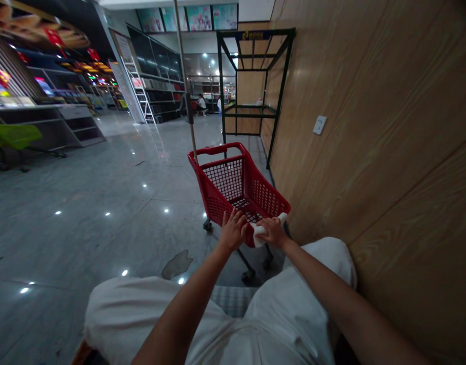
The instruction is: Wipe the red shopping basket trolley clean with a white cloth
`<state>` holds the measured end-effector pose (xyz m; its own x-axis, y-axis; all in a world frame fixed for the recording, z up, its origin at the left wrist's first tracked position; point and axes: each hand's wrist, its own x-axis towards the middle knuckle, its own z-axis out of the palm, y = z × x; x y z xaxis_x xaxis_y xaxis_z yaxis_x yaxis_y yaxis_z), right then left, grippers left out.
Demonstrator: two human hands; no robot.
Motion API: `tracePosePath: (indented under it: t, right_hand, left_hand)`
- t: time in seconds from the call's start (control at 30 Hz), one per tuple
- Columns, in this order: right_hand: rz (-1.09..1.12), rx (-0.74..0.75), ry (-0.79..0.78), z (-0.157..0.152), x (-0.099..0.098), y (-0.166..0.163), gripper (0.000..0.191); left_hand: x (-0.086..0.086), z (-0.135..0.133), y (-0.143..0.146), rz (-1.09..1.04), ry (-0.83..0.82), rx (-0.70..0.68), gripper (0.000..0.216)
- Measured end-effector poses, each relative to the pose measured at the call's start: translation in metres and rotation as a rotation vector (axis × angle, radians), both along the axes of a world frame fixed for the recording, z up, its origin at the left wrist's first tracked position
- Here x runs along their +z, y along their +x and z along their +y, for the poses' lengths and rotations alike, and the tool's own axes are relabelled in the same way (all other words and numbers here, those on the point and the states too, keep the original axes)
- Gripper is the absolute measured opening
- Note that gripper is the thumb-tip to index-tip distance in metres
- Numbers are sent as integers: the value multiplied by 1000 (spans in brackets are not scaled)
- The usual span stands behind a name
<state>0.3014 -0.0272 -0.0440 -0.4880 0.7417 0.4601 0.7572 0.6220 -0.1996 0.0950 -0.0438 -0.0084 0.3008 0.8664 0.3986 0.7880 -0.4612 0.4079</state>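
A red plastic shopping cart [248, 192] with a gridded basket stands in front of my knees, its near rim towards me. My left hand [233, 231] rests against the near left part of that rim, fingers spread and stretched forward. Pressed on the near right rim, my right hand [273, 231] is closed over a white cloth [260, 230], which shows on both sides of the fingers. No goods show inside the basket. The cart's far handle [217, 149] points away from me, beside a thin upright pole [184, 61].
A wood-panelled wall [369, 126] with a socket [320, 124] runs close on my right. Beyond the cart stands a dark metal frame [273, 116]. A green cart [15, 136] is at far left, and a ladder [141, 94] leans near shelves. A person [201, 104] crouches far back.
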Motion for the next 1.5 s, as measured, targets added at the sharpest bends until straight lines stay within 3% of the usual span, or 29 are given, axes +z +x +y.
tracePosePath:
  t: [0.1, 0.2, 0.43, 0.53, 0.63, 0.77, 0.83, 0.93, 1.07, 1.27, 1.37, 1.5]
  right_hand:
    - [-106, 60, 40, 7, 2, 21, 46]
    - [-112, 64, 119, 0, -3, 18, 46]
    - [131, -289, 278, -29, -21, -49, 43]
    - [93, -288, 264, -25, -22, -49, 41]
    - [24, -187, 247, -11, -19, -27, 39]
    - [4, -208, 201, 9, -16, -1, 38]
    - [17, -273, 179, 16, -15, 1, 38]
    - [49, -373, 157, 24, -15, -11, 38]
    - [104, -475, 166, 34, -10, -51, 39]
    - [72, -423, 159, 54, 4, -111, 42]
    - [-1, -321, 127, 55, 7, -105, 43]
    - [-9, -321, 153, 35, -7, -58, 41]
  left_hand:
    - [-2, -2, 10, 47, 14, 0, 38]
    - [-10, -8, 18, 71, 36, 26, 43]
    - [-25, -27, 23, 147, 80, 115, 52]
    - [-18, -22, 8, 237, 132, 48, 52]
    - [5, 1, -23, 351, 207, -59, 49]
    - [37, 51, -77, 393, 233, 211, 48]
    - [44, 71, -95, 433, 192, 251, 48]
    - [44, 85, -103, 461, 140, 265, 48]
    - [38, 83, -94, 429, 118, 327, 49]
    - [33, 73, -89, 410, 99, 382, 50]
    - [32, 69, -91, 421, 88, 384, 50]
    - [29, 67, -89, 417, 86, 383, 50]
